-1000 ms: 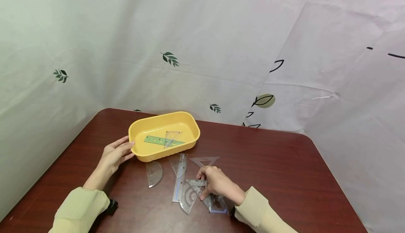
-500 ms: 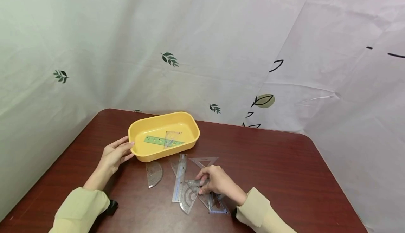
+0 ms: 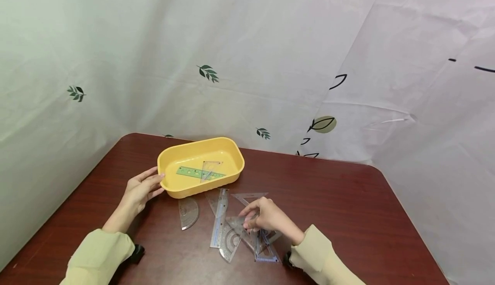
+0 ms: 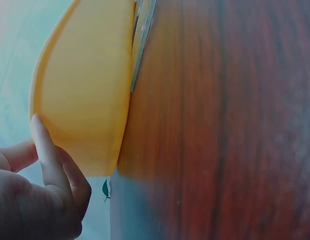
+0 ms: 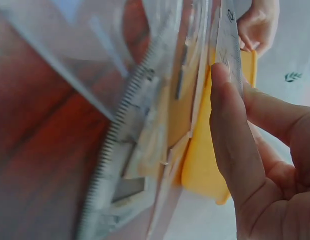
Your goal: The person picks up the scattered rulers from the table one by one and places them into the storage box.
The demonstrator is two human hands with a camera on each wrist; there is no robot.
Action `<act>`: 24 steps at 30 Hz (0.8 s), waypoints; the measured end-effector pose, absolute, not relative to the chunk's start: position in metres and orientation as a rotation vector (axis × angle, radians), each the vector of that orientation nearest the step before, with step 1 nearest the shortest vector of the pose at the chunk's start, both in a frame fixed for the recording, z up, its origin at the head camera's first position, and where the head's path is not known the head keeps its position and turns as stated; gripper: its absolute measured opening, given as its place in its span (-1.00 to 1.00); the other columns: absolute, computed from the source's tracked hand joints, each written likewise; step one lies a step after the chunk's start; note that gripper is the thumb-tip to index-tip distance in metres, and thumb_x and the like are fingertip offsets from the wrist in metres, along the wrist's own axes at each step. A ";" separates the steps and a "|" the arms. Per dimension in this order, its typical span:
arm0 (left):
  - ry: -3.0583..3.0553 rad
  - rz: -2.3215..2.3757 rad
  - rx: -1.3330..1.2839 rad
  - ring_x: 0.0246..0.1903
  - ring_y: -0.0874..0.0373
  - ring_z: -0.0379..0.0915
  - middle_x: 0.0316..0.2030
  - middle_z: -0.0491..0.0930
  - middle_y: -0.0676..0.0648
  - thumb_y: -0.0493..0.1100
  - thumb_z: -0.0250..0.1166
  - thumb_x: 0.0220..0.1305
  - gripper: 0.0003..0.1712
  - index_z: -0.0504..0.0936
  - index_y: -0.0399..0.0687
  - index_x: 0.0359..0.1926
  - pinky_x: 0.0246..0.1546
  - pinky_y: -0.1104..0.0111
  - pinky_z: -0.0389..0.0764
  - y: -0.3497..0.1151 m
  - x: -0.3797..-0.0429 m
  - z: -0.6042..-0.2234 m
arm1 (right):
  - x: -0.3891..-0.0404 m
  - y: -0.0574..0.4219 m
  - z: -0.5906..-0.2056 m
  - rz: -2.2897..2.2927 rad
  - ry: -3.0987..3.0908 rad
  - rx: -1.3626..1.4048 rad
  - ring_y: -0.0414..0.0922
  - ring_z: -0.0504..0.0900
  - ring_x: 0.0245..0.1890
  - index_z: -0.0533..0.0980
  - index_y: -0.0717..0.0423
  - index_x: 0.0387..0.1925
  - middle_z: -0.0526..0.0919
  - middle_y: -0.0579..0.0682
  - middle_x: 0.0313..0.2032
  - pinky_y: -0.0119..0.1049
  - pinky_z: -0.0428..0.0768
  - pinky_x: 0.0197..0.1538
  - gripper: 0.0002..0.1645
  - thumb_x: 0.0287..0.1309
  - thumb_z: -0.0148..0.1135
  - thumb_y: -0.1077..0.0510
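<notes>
Now slightly higher, the right hand [image 3: 267,217] with a pinched set square [image 5: 230,45].

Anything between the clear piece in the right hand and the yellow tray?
Only the yellow tray's near wall rises in the way; a clear ruler lies low between it and the right hand.

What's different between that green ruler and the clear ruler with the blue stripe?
Colour: the green ruler is tinted, while the clear ruler is colourless apart from its blue stripe.
Place: the green ruler lies inside the yellow tray; the clear ruler lies outside it.
Direction: in the head view, the green ruler runs nearly sideways, the clear ruler nearly upright.
Both are long, narrow strips.
</notes>
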State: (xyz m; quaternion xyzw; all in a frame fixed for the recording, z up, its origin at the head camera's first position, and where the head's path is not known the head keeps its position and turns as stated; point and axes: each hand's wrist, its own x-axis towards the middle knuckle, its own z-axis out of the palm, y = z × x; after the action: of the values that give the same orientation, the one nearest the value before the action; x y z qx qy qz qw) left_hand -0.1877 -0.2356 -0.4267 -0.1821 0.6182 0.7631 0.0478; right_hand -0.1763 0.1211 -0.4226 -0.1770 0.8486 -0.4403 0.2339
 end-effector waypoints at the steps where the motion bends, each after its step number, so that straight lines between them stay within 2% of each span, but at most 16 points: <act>1: 1.889 2.323 -0.553 -0.43 0.40 0.61 -0.47 0.61 0.32 -0.17 0.29 0.27 -0.06 -0.06 -0.19 0.50 -0.38 0.53 0.69 -0.236 -0.188 -0.427 | -0.177 0.121 -0.421 -1.212 2.333 -0.485 -0.18 0.68 -0.61 0.68 0.23 -0.25 0.72 0.05 -0.54 -0.36 0.68 -0.52 -0.76 -0.05 0.40 0.42; 6: 1.907 2.322 -0.546 -0.43 0.40 0.61 -0.47 0.61 0.31 -0.19 0.28 0.28 -0.08 -0.06 -0.21 0.49 -0.38 0.53 0.69 -0.237 -0.187 -0.426 | -0.185 0.118 -0.414 -1.243 2.342 -0.507 -0.21 0.66 -0.60 0.65 0.27 -0.27 0.73 0.06 -0.51 -0.38 0.66 -0.52 -0.80 0.01 0.33 0.45; 10: 1.916 2.328 -0.555 -0.44 0.41 0.61 -0.47 0.61 0.31 -0.21 0.27 0.29 -0.09 -0.05 -0.22 0.49 -0.39 0.53 0.69 -0.236 -0.187 -0.426 | -0.193 0.114 -0.408 -1.307 2.305 -0.480 -0.23 0.63 -0.61 0.63 0.31 -0.26 0.72 0.08 -0.49 -0.31 0.70 -0.48 -0.84 0.05 0.35 0.39; 20: 1.942 2.320 -0.559 -0.44 0.41 0.60 -0.46 0.60 0.30 -0.24 0.21 0.32 -0.15 -0.04 -0.24 0.49 -0.40 0.54 0.68 -0.232 -0.187 -0.425 | -0.206 0.103 -0.391 -1.332 2.311 -0.491 -0.27 0.60 -0.61 0.64 0.29 -0.24 0.71 0.08 -0.47 -0.19 0.72 -0.43 -0.82 0.09 0.36 0.29; 24: 1.939 2.328 -0.562 -0.45 0.41 0.60 -0.47 0.60 0.29 -0.24 0.22 0.31 -0.15 -0.03 -0.25 0.48 -0.40 0.54 0.68 -0.232 -0.187 -0.425 | -0.211 0.096 -0.383 -1.333 2.327 -0.511 -0.28 0.57 -0.60 0.64 0.27 -0.20 0.71 0.07 -0.45 -0.29 0.69 -0.49 -0.81 0.12 0.34 0.27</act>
State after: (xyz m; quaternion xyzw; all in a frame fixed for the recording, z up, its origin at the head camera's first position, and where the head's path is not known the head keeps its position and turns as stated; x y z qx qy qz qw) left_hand -0.1866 -0.2322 -0.4253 -0.1822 0.6291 0.7551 0.0301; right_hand -0.2111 0.0962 -0.3834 -0.1832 0.8344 -0.4780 0.2044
